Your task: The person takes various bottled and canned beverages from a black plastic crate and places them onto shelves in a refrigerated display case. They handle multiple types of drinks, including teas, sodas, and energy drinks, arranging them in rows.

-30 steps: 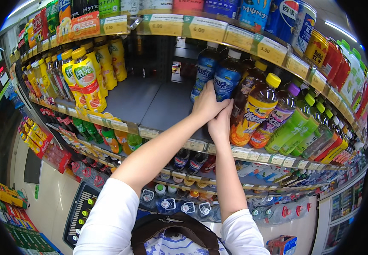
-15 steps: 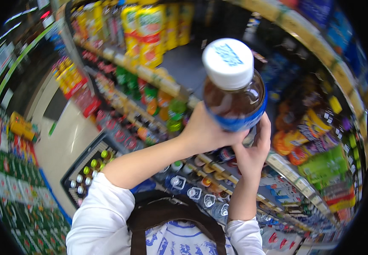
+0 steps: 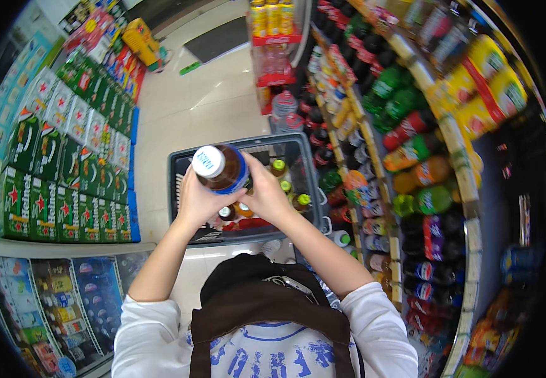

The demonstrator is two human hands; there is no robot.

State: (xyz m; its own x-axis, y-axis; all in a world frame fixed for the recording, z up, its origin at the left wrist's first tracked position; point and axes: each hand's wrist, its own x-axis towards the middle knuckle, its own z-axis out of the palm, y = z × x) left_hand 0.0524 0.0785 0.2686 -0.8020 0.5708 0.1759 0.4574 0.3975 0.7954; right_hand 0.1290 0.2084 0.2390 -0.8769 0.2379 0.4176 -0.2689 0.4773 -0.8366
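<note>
Between my two hands is a large bottle (image 3: 231, 175) of brown drink with a white cap and a blue label. My left hand (image 3: 195, 196) wraps its left side, and my right hand (image 3: 265, 195) closes on the right side. The bottle is over a dark grey crate (image 3: 314, 189), its cap tilted toward the upper left. Inside the crate are several bottles with yellow-green caps (image 3: 278, 165), and white and orange caps show just below my hands. My hands and the held bottle hide part of the crate.
Shelves of soft drink bottles (image 3: 427, 200) line the right side. Stacked green cartons (image 3: 65, 205) stand at the left, with a glass-fronted drinks cooler (image 3: 65, 302) nearer to me. A bottle display (image 3: 276, 57) stands beyond the crate, beside pale floor tiles (image 3: 178, 116) and a dark mat (image 3: 219, 39).
My view has swung left, away from the shelves. Both hands have carried the bottle from in front of the shelf to above the crate, keeping hold of it.
</note>
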